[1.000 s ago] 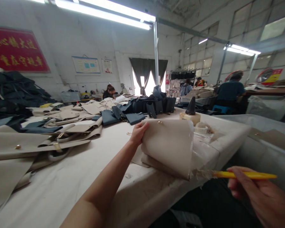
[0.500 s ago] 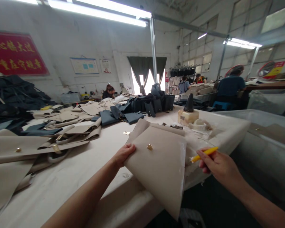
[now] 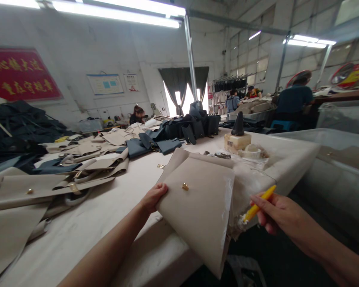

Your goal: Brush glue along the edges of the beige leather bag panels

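Observation:
My left hand (image 3: 153, 197) grips the near corner of a beige faux-leather bag flap (image 3: 194, 207), which has a round gold stud (image 3: 185, 186) on its face. The flap hangs over the table edge, tilted toward me. Its right edge looks rough and whitish. My right hand (image 3: 275, 213) holds a yellow pen (image 3: 259, 204) between its fingers, and the pen's tip sits close to that edge, at the lower right of the flap. Whether the tip touches the edge is hard to tell.
The white-covered worktable (image 3: 77, 239) holds stacked beige pieces (image 3: 86, 167), dark blue bag parts (image 3: 167, 145) and a dark cone on a cream block (image 3: 237, 133). A translucent plastic bin (image 3: 326, 167) stands on the right. Several co-workers sit farther back.
The flap has swung from a curled, upright position to lie stud-up toward me. My right hand has risen from the lower right, and the pen now points up and to the right.

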Demonstrator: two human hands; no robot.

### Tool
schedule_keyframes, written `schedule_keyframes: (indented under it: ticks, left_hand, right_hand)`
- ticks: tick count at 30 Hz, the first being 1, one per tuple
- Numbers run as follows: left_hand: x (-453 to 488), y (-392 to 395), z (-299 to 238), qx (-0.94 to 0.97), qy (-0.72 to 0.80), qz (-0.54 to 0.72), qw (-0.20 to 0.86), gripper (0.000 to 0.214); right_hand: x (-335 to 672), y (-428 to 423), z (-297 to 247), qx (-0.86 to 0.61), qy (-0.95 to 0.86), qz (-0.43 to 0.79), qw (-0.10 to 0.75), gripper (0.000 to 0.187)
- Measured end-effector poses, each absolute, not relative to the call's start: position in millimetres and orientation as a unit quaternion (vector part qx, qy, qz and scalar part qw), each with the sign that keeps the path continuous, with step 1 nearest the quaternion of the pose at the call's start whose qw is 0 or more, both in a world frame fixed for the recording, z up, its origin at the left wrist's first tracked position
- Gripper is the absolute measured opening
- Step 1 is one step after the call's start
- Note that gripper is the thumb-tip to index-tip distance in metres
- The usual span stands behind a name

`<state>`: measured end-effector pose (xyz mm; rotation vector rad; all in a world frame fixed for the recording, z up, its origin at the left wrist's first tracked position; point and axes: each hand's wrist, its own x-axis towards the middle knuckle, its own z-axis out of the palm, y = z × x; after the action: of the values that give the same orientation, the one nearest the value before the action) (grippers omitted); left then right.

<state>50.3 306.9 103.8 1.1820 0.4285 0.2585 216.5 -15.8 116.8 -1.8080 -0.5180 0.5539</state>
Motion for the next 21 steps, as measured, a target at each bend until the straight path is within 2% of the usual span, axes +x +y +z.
schedule_keyframes:
  ticks: [4, 6, 10, 14, 21]
  left_hand:
    - [46.0, 311.4, 96.3, 0.554, 0.197, 0.111, 0.801, 0.056]
    - [44.1, 314.0, 92.7, 0.555, 0.196, 0.106, 0.801, 0.055]
    - [41.9, 317.8, 87.3, 0.564, 0.204, 0.099, 0.794, 0.055]
    - [41.5, 319.7, 83.6, 0.573, 0.214, 0.098, 0.785, 0.057]
    - [40.9, 322.4, 80.7, 0.579, 0.221, 0.090, 0.780, 0.057]
  right_hand:
    - [229.9, -19.2, 105.0, -0.791, -0.207, 0.195, 0.541, 0.075]
    - [231.9, -23.0, 106.6, -0.781, -0.197, 0.190, 0.562, 0.074]
    - [218.4, -24.3, 119.9, -0.707, -0.128, 0.263, 0.644, 0.075]
    - [200.9, -15.4, 118.3, -0.685, -0.107, 0.333, 0.640, 0.076]
    - [207.5, -26.1, 115.3, -0.715, -0.138, 0.264, 0.632, 0.070]
